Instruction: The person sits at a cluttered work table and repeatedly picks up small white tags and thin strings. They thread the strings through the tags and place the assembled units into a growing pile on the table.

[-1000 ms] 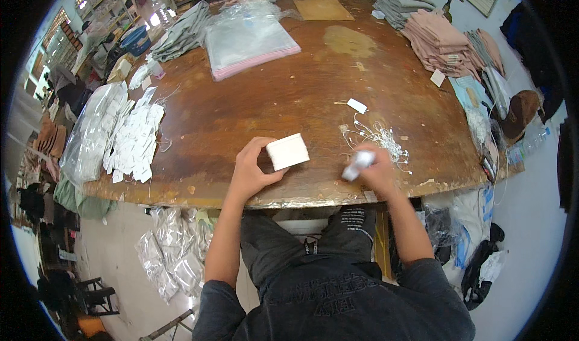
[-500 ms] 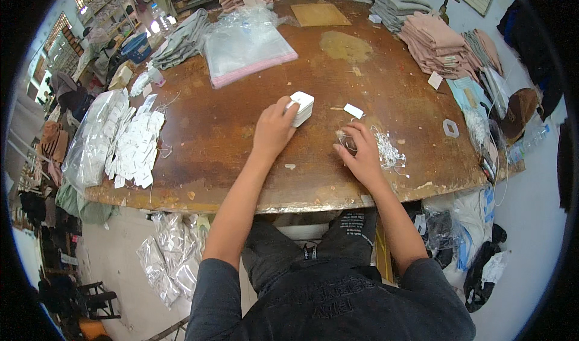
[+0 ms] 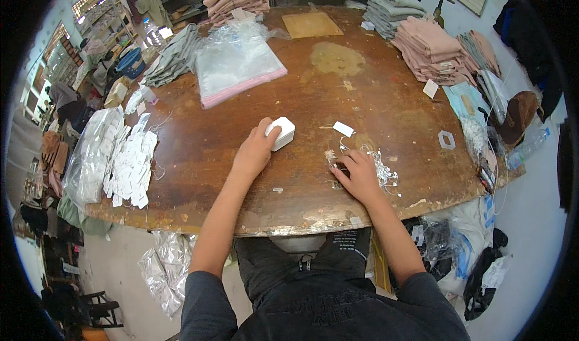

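My left hand is closed round the left side of a neat stack of white cards with rounded corners, standing on the wooden table. My right hand rests low over the table with bent fingers, its thumb apart from them. Beside its fingers and knuckles lies a loose pile of white tag strings. A single white tag lies just beyond the right hand, and a thin string loop runs from near it toward the fingers. Whether the fingertips touch a string is hard to see.
At left lies a heap of white tags beside a clear plastic bag. Clear plastic sleeves lie at the back. Folded pink cloth and grey cloth stand at the far right. A hexagonal white piece lies at right.
The whole view has shifted a little. My left hand has drawn the card stack slightly left and nearer to me. My right hand has shifted slightly right, closer to the strings.
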Action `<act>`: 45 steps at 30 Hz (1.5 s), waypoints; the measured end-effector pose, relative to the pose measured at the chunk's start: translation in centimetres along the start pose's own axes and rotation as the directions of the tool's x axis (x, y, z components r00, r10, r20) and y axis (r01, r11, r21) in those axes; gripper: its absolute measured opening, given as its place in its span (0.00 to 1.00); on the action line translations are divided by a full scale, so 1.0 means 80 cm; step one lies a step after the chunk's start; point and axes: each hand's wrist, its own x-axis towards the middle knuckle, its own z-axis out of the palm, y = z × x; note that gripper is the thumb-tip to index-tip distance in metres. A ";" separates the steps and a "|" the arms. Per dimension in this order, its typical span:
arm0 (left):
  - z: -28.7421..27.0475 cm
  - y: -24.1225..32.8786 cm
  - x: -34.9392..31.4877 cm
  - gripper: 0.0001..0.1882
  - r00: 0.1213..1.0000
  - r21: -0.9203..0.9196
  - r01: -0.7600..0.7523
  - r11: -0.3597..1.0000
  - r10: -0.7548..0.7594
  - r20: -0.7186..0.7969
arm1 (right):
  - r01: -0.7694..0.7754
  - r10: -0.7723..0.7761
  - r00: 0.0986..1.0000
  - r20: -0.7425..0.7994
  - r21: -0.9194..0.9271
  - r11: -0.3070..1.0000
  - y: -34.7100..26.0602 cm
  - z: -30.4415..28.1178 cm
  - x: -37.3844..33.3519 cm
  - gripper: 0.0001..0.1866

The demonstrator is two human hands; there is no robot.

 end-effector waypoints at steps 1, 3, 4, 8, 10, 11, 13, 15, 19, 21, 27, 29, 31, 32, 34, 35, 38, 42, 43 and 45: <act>-0.007 0.000 0.000 0.27 0.998 0.013 -0.019 1.000 0.018 0.052 | 0.000 0.000 1.000 -0.010 -0.005 1.000 -0.001 0.000 0.000 0.12; -0.020 0.005 -0.006 0.26 0.997 -0.018 0.007 1.000 -0.005 0.074 | 0.018 -0.019 0.999 -0.048 -0.012 1.000 -0.002 0.000 0.000 0.11; -0.024 0.009 -0.006 0.26 0.992 -0.017 0.048 0.999 -0.045 0.122 | 0.006 -0.007 0.999 -0.041 -0.013 1.000 -0.002 0.000 -0.001 0.11; -0.025 0.021 0.008 0.24 0.996 -0.114 0.089 0.989 -0.086 0.032 | -0.054 0.053 0.997 -0.056 -0.015 0.998 -0.001 -0.001 -0.003 0.10; -0.021 0.025 0.020 0.24 0.980 -0.094 0.195 0.976 -0.191 0.047 | -0.072 0.071 0.996 -0.059 -0.018 0.997 -0.002 -0.001 -0.002 0.09; -0.020 0.027 0.024 0.23 0.974 -0.098 0.226 0.969 -0.222 0.049 | -0.075 0.074 0.996 -0.052 -0.021 0.997 -0.003 -0.002 -0.002 0.10; -0.019 0.029 0.031 0.23 0.964 -0.111 0.265 0.958 -0.263 0.035 | -0.040 0.038 0.995 -0.090 -0.025 0.999 -0.005 -0.002 -0.001 0.10; -0.021 0.031 0.035 0.24 0.965 -0.120 0.260 0.958 -0.261 0.008 | 0.036 -0.041 0.985 -0.168 -0.036 0.999 -0.007 -0.001 0.000 0.11; -0.024 0.034 0.037 0.25 0.959 -0.094 0.282 0.955 -0.282 0.016 | 0.133 -0.135 0.990 -0.028 -0.065 0.989 -0.011 0.002 -0.006 0.10; -0.023 0.034 0.036 0.25 0.949 -0.119 0.316 0.941 -0.315 0.024 | 0.139 -0.138 0.990 0.022 -0.097 0.986 -0.011 0.002 -0.011 0.08; -0.018 0.026 0.033 0.27 0.947 -0.225 0.300 0.927 -0.318 -0.052 | 0.179 -0.156 0.982 0.110 -0.257 0.950 -0.011 0.000 -0.009 0.04; -0.020 0.022 0.031 0.28 0.946 -0.245 0.275 0.930 -0.307 -0.104 | 0.180 -0.152 0.981 0.117 -0.289 0.940 -0.013 0.000 -0.006 0.03; -0.024 0.019 0.028 0.29 0.939 -0.268 0.255 0.929 -0.304 -0.161 | 0.165 -0.142 0.985 0.098 -0.286 0.944 -0.016 0.002 -0.005 0.02; -0.028 0.018 0.027 0.30 0.939 -0.275 0.232 0.933 -0.289 -0.189 | 0.163 -0.155 0.987 0.050 -0.248 0.955 -0.016 0.003 -0.005 0.02; -0.034 0.018 0.022 0.31 0.937 -0.294 0.218 0.931 -0.284 -0.204 | 0.151 -0.161 0.986 -0.047 -0.165 0.975 -0.017 0.003 -0.005 0.02; -0.037 0.019 0.018 0.31 0.932 -0.328 0.197 0.924 -0.280 -0.231 | 0.101 -0.110 0.991 -0.074 -0.115 0.988 -0.017 0.001 -0.005 0.03; -0.043 0.032 0.000 0.33 0.903 -0.427 0.174 0.887 -0.317 -0.290 | -0.030 0.026 0.992 -0.124 -0.028 0.999 -0.022 -0.006 -0.001 0.07; -0.040 0.070 -0.031 0.34 0.860 -0.497 0.157 0.853 -0.366 -0.356 | -0.048 0.039 0.962 -0.269 -0.030 0.998 -0.058 -0.006 0.015 0.13; -0.038 0.082 -0.038 0.34 0.845 -0.494 0.127 0.860 -0.355 -0.399 | -0.020 0.013 0.942 -0.335 -0.018 1.000 -0.072 -0.001 0.020 0.15; -0.031 0.105 -0.056 0.36 0.853 -0.482 0.135 0.866 -0.348 -0.388 | -0.238 0.325 0.945 -0.034 0.609 0.757 -0.103 0.016 0.026 0.18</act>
